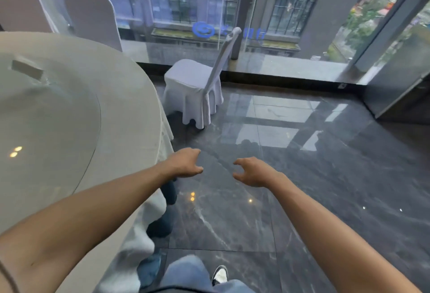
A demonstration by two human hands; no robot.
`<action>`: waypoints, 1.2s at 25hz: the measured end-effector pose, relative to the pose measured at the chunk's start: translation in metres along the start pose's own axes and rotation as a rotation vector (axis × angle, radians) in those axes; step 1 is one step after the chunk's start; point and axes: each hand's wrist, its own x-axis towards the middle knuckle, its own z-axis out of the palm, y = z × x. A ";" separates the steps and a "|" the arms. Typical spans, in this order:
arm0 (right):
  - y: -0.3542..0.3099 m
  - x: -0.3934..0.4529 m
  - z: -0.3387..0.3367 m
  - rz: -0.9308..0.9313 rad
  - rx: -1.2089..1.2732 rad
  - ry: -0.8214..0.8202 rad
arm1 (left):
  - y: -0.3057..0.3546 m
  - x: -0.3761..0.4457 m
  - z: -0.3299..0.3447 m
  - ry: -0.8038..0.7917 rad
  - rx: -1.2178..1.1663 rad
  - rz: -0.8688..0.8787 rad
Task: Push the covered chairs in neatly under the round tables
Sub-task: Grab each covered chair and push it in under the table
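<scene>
One white cloth-draped chair [195, 90] stands just off the right edge of the round cream-clothed table [130, 115], seat facing it, not yet tucked under; two covered chairs [93, 15] at the far edge look pushed in. The left hand [186, 163] and right hand [252, 172] hover over the glossy dark marble floor [314, 188], fingers loosely curled, holding nothing, well short of the chair.

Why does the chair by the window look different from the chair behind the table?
The chair by the window stands out on the dark floor, apart from the round table; the chair behind the table sits tucked close. The first shows its seat and skirt, seen from the side; the second shows only its backrest. Both wear white covers.
</scene>
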 end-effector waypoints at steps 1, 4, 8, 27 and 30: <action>0.011 0.019 -0.019 -0.006 -0.012 -0.020 | 0.005 0.020 -0.013 0.015 -0.020 -0.009; 0.047 0.099 -0.078 -0.051 -0.082 -0.081 | 0.011 0.101 -0.051 0.044 -0.074 -0.064; 0.089 0.219 -0.154 -0.087 -0.197 -0.152 | 0.003 0.232 -0.097 0.040 -0.112 -0.083; 0.278 0.730 -0.509 -0.368 -0.176 0.243 | 0.026 0.785 -0.340 0.264 -0.247 -0.291; 0.301 0.804 -0.544 -0.456 -0.247 0.229 | 0.035 0.837 -0.349 0.280 -0.307 -0.383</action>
